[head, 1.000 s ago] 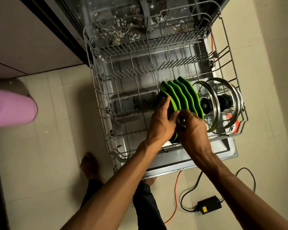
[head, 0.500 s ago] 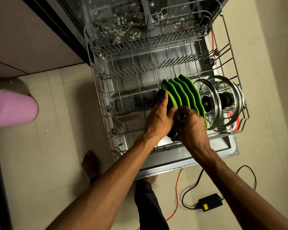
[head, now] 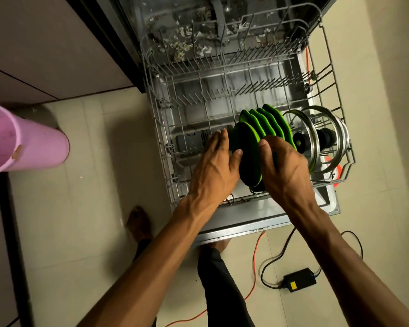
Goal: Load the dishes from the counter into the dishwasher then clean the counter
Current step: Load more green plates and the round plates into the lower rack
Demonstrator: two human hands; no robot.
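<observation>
The dishwasher's lower wire rack [head: 161, 138] is pulled out over the open door. Several green plates [head: 270, 121] stand on edge in a row at its right side. The nearest green plate [head: 248, 152] shows its dark back towards me. My left hand [head: 214, 168] lies against that plate's left side, fingers straight and thumb on its face. My right hand [head: 285, 168] grips the plate from the right, thumb over the rim and fingers curled in among the plates behind. Two glass lids [head: 316, 138] with steel rims stand to the right of the plates.
Food scraps litter the dishwasher tub floor [head: 180, 46]. A pink bin [head: 33, 142] stands on the floor at the left. A black power adapter [head: 299, 283] with its cord and an orange cable [head: 255, 256] lie on the tiles near my bare feet [head: 138, 223].
My hands have moved slightly apart on the nearest green plate. My left fingers have straightened and my view has shifted closer to the rack.
</observation>
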